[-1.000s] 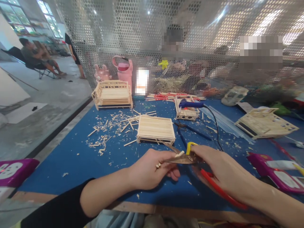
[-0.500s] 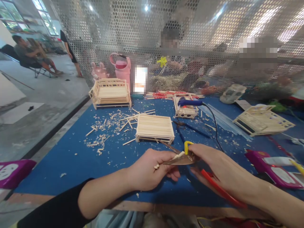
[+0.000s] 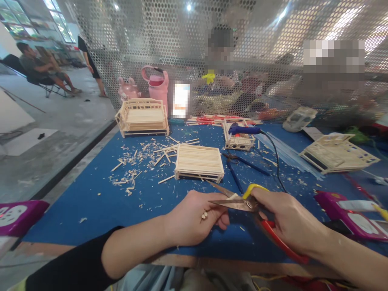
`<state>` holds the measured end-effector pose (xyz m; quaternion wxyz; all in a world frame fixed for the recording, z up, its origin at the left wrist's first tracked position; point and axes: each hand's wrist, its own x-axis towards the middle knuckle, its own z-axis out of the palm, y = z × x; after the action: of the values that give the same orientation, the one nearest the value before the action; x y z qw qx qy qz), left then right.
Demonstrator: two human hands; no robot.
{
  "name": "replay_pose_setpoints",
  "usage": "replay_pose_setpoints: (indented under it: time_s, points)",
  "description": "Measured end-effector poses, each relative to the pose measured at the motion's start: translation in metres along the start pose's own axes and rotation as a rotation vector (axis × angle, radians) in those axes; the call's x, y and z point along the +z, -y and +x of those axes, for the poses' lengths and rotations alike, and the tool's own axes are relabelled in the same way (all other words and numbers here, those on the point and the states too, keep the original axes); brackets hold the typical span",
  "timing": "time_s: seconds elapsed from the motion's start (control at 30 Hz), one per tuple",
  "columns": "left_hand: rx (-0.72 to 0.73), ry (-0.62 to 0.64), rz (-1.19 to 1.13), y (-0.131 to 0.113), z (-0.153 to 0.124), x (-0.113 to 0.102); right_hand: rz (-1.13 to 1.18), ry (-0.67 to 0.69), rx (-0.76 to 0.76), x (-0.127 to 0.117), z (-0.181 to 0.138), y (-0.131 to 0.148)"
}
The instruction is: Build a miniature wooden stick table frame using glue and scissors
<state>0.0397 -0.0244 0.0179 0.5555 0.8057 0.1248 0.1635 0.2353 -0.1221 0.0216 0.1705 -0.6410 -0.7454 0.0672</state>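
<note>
My left hand (image 3: pixel 197 216) is closed around a few thin wooden sticks (image 3: pixel 204 215); their cut ends poke out of the fist, and the rest is hidden by the fingers. In my right hand (image 3: pixel 287 214) is a pair of scissors (image 3: pixel 251 203) with one red and one yellow handle. The blades are parted around the sticks' other ends, just beyond my left fingertips. Right behind the hands stands a small slatted platform (image 3: pixel 199 159) built of wooden sticks. Pliers with blue handles (image 3: pixel 233 165) lie to its right.
A stick-built bench (image 3: pixel 142 117) stands at the back left, another stick model (image 3: pixel 339 153) at the right. A blue glue gun (image 3: pixel 245 129) with a cord rests on a stick frame (image 3: pixel 235 143). Loose sticks (image 3: pixel 165 155) and offcuts litter the blue tabletop (image 3: pixel 100 218). Perforated metal closes the back.
The scissors have opened wider, and my right hand has shifted a little to the right with them. My left hand keeps hold of the sticks.
</note>
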Motion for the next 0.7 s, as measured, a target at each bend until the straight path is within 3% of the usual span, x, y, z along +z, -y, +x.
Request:
replay_pose_setpoints:
  time_s: [0.4, 0.6, 0.7]
  points:
    - [0.056, -0.023, 0.0, 0.002, 0.0, -0.001, 0.006, 0.045, 0.13, -0.015, 0.004, 0.022]
    - [-0.189, -0.011, -0.487, 0.0, 0.005, 0.006, 0.154, 0.157, 0.108, -0.021, 0.008, 0.018]
    - [-0.257, -0.03, -0.707, 0.003, 0.009, 0.005, 0.189, 0.148, 0.119, -0.025, 0.007, 0.014]
